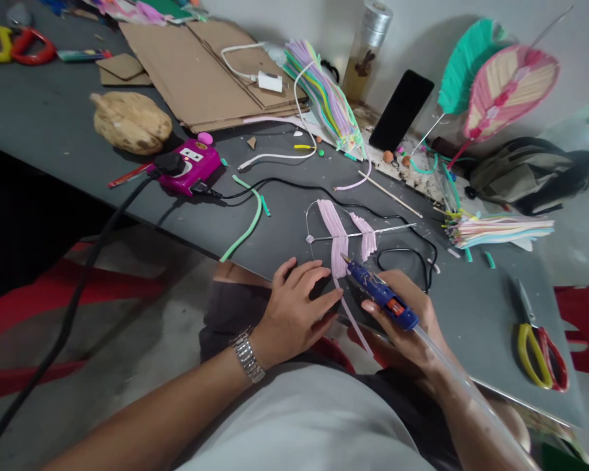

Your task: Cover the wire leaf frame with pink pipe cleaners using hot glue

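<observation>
My right hand (412, 314) is wrapped round a blue hot glue gun (380, 291) with a clear glue stick in its rear. The nozzle points at the lower end of a band of pale pink strips (334, 235) on the table. Those strips lie across a thin wire frame (387, 229) with a straight stem and a curved loop. A second, shorter pink band (364, 237) sits beside it on the stem. My left hand (297, 304) rests at the table edge, fingers spread. A loose pink strip (356, 327) trails down past its fingertips; whether they touch it I cannot tell.
A magenta power block (191, 167) with black cords sits left. Behind are cardboard (211, 65), pipe cleaner bundles (324, 98), a phone (401, 110), a bottle (367, 49) and two leaf-shaped fans (513, 91). Scissors (537, 350) lie right; a green strip (248, 222) lies near the front edge.
</observation>
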`<state>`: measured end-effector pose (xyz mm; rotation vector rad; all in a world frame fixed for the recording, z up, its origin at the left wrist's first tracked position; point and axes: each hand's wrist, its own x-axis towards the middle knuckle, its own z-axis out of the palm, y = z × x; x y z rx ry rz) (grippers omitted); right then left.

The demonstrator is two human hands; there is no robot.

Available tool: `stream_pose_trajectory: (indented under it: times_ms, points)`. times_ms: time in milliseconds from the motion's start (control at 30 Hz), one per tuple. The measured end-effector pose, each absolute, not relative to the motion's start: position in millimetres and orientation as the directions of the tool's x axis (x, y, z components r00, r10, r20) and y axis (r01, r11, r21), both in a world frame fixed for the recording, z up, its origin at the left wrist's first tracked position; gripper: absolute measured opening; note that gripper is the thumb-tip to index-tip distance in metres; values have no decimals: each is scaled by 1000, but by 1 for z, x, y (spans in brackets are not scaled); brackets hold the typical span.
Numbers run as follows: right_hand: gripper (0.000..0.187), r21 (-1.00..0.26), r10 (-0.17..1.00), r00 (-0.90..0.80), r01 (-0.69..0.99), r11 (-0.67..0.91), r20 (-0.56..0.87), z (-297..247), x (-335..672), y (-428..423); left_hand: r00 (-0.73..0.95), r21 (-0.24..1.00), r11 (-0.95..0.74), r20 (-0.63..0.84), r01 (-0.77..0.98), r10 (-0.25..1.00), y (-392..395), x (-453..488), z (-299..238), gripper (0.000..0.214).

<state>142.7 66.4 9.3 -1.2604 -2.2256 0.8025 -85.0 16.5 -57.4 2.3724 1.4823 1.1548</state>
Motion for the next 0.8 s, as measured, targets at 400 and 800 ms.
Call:
stream_pose_trajectory:
  times_ms: [400,800]
  points:
    - [25,-552,828,-559,680,483,37,13,153,46,234,454,-508,532,732,814,17,-85,-58,27]
    - [24,-520,826,-561,688,506,61,13,146,51,240,443,-519,545,731,803,17,-85,-59,27]
